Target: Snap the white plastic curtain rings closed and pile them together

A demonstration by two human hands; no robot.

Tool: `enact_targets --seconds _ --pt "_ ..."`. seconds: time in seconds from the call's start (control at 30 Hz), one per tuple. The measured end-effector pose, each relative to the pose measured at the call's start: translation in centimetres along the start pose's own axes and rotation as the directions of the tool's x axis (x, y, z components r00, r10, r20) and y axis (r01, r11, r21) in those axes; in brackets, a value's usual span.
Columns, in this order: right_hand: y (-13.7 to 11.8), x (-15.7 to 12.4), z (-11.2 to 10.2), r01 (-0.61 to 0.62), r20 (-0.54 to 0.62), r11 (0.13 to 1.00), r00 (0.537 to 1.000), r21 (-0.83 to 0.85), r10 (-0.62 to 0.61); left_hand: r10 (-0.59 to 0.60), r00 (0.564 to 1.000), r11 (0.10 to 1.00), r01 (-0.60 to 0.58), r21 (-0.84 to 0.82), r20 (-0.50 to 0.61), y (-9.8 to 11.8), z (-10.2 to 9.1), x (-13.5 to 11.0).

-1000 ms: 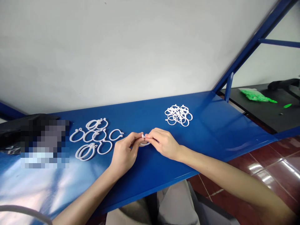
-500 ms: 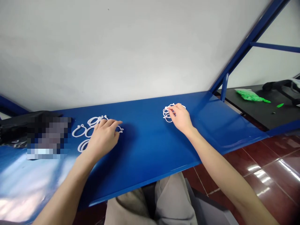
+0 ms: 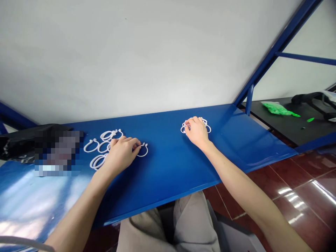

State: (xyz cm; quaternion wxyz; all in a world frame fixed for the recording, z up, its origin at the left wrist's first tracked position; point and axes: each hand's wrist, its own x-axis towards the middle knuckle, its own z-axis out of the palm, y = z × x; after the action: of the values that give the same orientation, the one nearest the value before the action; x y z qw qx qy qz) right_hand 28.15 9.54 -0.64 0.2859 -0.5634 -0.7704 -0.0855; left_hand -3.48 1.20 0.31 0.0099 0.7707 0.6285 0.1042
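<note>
My left hand [image 3: 121, 154] rests on the blue shelf [image 3: 168, 164], fingers curled, with its fingertips pinching a white plastic ring [image 3: 144, 151] that lies flat. This ring sits at the right end of several spread-out white rings [image 3: 101, 144], which the hand partly hides. My right hand [image 3: 196, 132] reaches to the far side of the shelf. Its fingers are bent down onto a small heap of white rings [image 3: 207, 127] and close on one of them.
A dark blurred object [image 3: 56, 150] lies at the shelf's left end. A slanted blue frame bar [image 3: 275, 49] rises at the right. Beyond it a black table [image 3: 286, 126] carries a green bag [image 3: 278, 108] and a black item [image 3: 312, 99]. A white wall stands behind.
One second ago both hands held one ring together at the middle. They have parted: the left laid that ring down by the spread-out rings, and the right went to the heap.
</note>
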Motion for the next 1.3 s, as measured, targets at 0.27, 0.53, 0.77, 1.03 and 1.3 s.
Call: enact_targets --seconds 0.27,0.53,0.77,1.03,1.3 --pt "-1.7 -0.9 -1.2 0.113 -0.114 0.979 0.989 0.172 -0.094 -0.027 0.995 0.988 0.012 -0.157 -0.094 2.1 0.5 0.0" --pt "-7.2 -4.0 -1.5 0.001 0.252 0.679 0.928 0.734 -0.274 -0.063 0.965 0.935 -0.032 -0.352 -0.254 5.4 0.1 -0.7" --pt "-7.5 -4.3 -1.1 -0.091 0.223 0.579 0.961 0.81 -0.161 -0.074 0.978 0.818 -0.053 -0.573 -0.195 6.4 0.8 -1.0" --pt "-8.0 -4.2 -1.7 -0.135 0.245 0.531 0.959 0.837 -0.143 -0.101 0.978 0.799 -0.029 -0.601 -0.18 6.6 1.1 -1.0" --pt "-8.0 -4.7 -1.6 -0.051 0.21 0.617 0.96 0.785 -0.188 -0.029 0.968 0.845 -0.11 -0.523 -0.249 6.8 1.6 -1.3"
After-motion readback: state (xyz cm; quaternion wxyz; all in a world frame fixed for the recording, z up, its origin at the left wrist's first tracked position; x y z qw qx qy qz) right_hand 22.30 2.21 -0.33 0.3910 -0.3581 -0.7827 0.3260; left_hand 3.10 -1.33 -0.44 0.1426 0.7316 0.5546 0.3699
